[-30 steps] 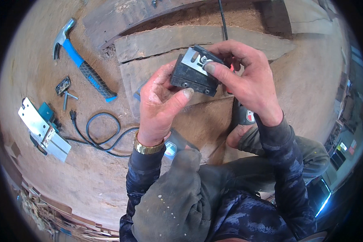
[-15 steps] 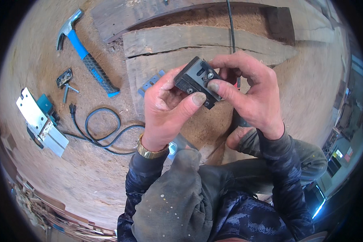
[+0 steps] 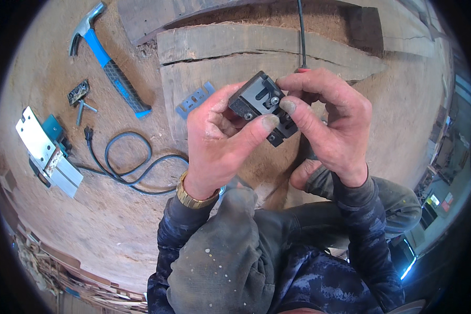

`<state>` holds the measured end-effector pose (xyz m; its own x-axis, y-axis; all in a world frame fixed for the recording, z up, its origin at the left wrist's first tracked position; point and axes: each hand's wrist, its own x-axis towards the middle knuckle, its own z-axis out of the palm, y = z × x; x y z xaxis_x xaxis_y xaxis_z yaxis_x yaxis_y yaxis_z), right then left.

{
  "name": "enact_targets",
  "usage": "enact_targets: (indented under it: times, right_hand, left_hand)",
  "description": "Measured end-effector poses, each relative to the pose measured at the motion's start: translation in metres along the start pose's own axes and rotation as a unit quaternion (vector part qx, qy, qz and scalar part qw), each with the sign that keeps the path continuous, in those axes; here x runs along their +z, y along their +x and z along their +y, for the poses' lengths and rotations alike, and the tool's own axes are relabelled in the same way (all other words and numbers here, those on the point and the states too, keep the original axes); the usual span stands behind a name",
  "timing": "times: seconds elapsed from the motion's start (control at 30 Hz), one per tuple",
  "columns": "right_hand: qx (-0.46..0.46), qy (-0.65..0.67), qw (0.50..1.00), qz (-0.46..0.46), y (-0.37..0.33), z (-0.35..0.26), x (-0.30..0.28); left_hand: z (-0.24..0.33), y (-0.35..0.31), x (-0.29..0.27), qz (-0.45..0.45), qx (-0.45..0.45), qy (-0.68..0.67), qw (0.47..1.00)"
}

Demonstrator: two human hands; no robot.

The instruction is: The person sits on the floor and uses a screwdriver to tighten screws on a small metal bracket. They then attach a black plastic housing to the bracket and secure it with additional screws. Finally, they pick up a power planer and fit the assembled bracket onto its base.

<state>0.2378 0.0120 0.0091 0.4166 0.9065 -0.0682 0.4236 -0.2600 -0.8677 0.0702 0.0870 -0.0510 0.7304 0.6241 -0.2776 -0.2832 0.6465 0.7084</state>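
Observation:
Both hands hold a small black metal block (image 3: 256, 94) with a slotted steel plate and several screw heads on its face. My left hand (image 3: 217, 138) grips its left side, the thumb lying across the lower front near a screw. On the right, my right hand (image 3: 335, 123) pinches the plate's edge, thumb beside a screw head and fingers behind. Its underside and back are hidden by the fingers. Just left of the block, a flat blue-grey slotted metal piece (image 3: 196, 99) rests on a plank.
Weathered planks (image 3: 214, 44) lie ahead. A blue-handled claw hammer (image 3: 115, 78), a small black metal piece (image 3: 78, 92) and bolts (image 3: 80, 112) are at left, near an overturned electric planer (image 3: 49, 152) with a coiled cord (image 3: 121, 180). A cable (image 3: 302, 34) meets something red behind my right hand.
The block has turned slightly and shifted a little right in my hands. My left thumb has slid up and right along it; my right thumb sits slightly further right. The view has shifted a bit.

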Motion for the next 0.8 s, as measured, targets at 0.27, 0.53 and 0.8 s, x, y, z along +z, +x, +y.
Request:
enact_targets:
  times: [0.27, 0.53, 0.8]
  right_hand:
    - [0.022, -0.037, 0.996, -0.072, 0.004, -0.011, -0.008]
    - [-0.017, -0.098, 0.989, -0.106, 0.008, -0.02, -0.01]
    - [-0.033, -0.15, 0.984, -0.086, 0.007, -0.023, -0.009]
  left_hand:
    - [-0.002, 0.001, -0.001, 0.02, 0.008, 0.047, 0.999]
    - [-0.002, -0.003, 0.002, 0.06, -0.011, 0.01, 0.998]
    - [0.004, -0.007, 0.004, 0.052, -0.019, 0.049, 0.997]
